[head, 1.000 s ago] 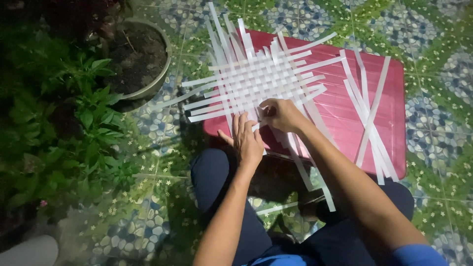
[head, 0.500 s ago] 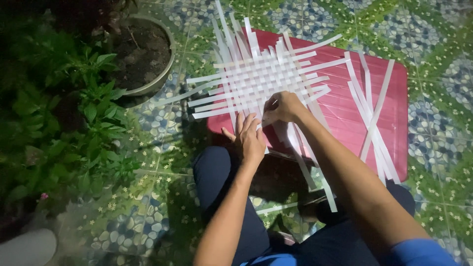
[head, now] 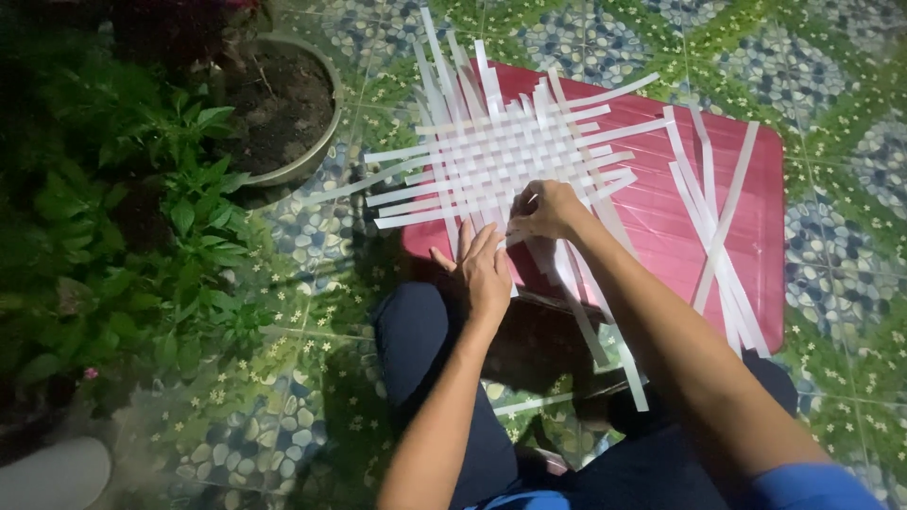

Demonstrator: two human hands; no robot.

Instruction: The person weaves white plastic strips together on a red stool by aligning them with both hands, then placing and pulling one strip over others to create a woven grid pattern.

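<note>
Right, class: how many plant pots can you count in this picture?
1. The round plant pot of dark soil sits at upper left, beside the red board. Others may be hidden under the leafy plants.

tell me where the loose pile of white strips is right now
In the head view, the loose white strips lie on the red board's right side, right of the woven mat.

woven strips: white, flat, smooth, plastic-like, slight sheen
loose strips: same white material
counter: red ribbed plastic, glossy
floor: glazed patterned tile
pot: matt, rough
</note>
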